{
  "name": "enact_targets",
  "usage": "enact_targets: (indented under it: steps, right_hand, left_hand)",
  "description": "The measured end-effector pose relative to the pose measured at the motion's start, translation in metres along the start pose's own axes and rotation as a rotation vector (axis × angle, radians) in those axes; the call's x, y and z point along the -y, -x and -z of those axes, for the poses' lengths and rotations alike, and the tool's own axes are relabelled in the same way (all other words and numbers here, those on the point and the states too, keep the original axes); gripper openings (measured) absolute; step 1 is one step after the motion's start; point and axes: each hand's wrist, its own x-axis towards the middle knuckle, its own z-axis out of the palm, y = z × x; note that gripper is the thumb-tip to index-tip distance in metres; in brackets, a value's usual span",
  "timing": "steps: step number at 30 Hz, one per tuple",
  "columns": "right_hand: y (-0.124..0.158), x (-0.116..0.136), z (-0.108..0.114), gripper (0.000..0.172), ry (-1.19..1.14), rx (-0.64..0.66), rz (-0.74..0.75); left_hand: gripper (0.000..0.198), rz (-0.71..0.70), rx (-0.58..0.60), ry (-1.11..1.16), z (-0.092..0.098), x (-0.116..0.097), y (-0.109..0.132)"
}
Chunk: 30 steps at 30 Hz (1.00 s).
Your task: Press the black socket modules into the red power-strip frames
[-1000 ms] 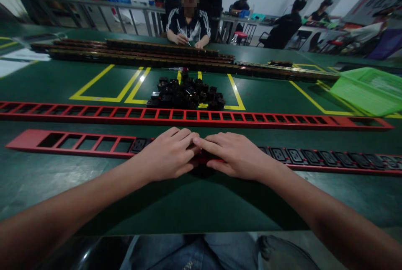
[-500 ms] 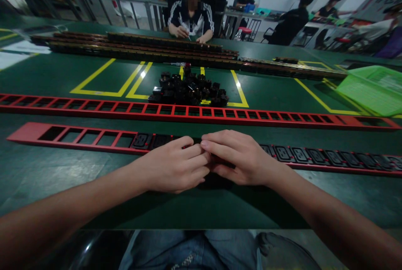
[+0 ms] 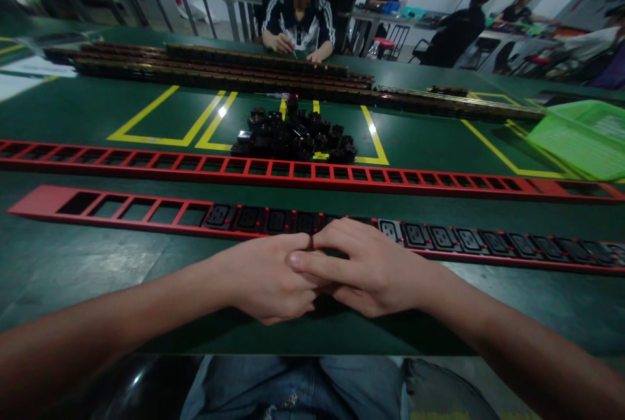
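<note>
In front of the near red rail (image 3: 161,225), my left hand (image 3: 273,277) and my right hand (image 3: 374,270) meet with their fingers curled and overlapping. The right fingers lie across the left ones. Whether anything is between them is hidden. Black power sockets (image 3: 277,221) sit in a row in this rail, from its middle to the right. One socket (image 3: 389,230) looks lighter grey than its neighbours. At the rail's left end several openings hold no socket. My hands cover part of the rail's near edge.
Behind lies a second red rail (image 3: 268,169) with open slots. Beyond it is a heap of black sockets (image 3: 293,133) amid yellow tape lines (image 3: 151,141). Long dark rails (image 3: 219,75) lie farther back, a green basket (image 3: 581,140) at right. A person (image 3: 299,26) sits opposite.
Both hands have come back from the near rail toward me, and the right fingers now overlap the left hand more. More sockets in the middle of the rail show.
</note>
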Motion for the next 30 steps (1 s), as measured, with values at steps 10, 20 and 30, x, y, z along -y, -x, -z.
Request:
enact_targets:
  steps: [10,20,30]
  right_hand:
    - [0.004,-0.005,-0.002,0.048,-0.097,-0.286,0.077]
    - [0.004,-0.008,-0.005,0.050,-0.070,-0.310,0.077]
    - [0.031,0.084,-0.001,0.026,-0.077,0.040,-0.067]
  left_hand:
    - [0.015,0.029,-0.088,-0.001,0.014,0.000,-0.004]
    - [0.015,0.050,-0.109,0.013,0.015,0.003,-0.002]
    - [0.012,0.479,0.198,0.729,0.005,-0.106,0.002]
